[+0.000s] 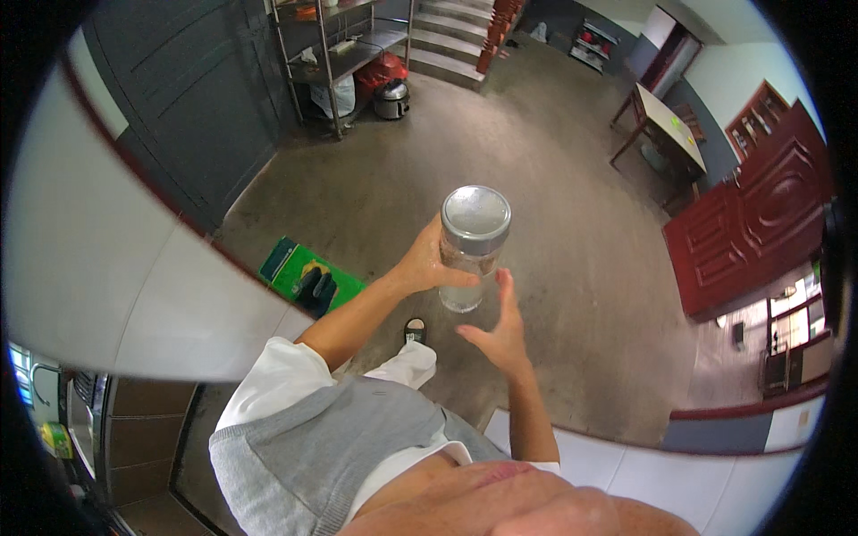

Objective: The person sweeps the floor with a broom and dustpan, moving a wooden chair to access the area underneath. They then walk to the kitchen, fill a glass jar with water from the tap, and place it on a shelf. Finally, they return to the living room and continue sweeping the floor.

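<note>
A clear glass or plastic jar (462,295) with a silver-coloured screw lid (476,213) stands upright in the air before my chest. My left hand (432,262) is wrapped around its side, thumb across the front below the lid. Close to the lower right side of the jar is my right hand (497,328), its thumb and fingers spread apart, with nothing held. Whether its fingertips touch the jar cannot be told. Something pale or clear shows inside the jar, but its contents are not distinct.
A green package (285,264) with dark gloves pictured or lying on it is by the wall at left. Farther off are a metal shelf rack (355,60), a rice cooker or pressure cooker (391,100), stairs (446,40), a table (660,110) and an open red door (757,221).
</note>
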Tool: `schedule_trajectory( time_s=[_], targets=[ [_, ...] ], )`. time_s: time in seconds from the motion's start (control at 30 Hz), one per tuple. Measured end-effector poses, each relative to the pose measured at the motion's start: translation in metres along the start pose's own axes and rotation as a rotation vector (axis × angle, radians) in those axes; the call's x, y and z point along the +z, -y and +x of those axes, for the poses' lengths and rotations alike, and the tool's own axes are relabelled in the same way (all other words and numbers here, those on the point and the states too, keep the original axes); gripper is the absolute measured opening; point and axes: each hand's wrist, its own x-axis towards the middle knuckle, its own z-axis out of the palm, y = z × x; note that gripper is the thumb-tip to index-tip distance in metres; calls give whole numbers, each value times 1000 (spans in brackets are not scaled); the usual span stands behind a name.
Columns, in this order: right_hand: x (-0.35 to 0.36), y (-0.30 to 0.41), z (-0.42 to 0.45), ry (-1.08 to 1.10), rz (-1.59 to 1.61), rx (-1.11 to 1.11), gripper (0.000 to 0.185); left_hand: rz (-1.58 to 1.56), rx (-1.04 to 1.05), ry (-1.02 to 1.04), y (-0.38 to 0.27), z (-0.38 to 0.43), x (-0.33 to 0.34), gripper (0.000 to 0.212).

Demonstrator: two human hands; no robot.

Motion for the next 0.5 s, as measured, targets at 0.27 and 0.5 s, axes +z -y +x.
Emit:
schedule_trajectory(
  time_s=[0.27, 0.5],
  targets=[
    [28, -107, 223, -74, 406, 86, 80, -7, -89, 26, 62, 194, -60, 90],
    [41, -168, 400, -37, 628, 98, 76, 33, -13, 32, 120, 338, -145, 85]
  ],
)
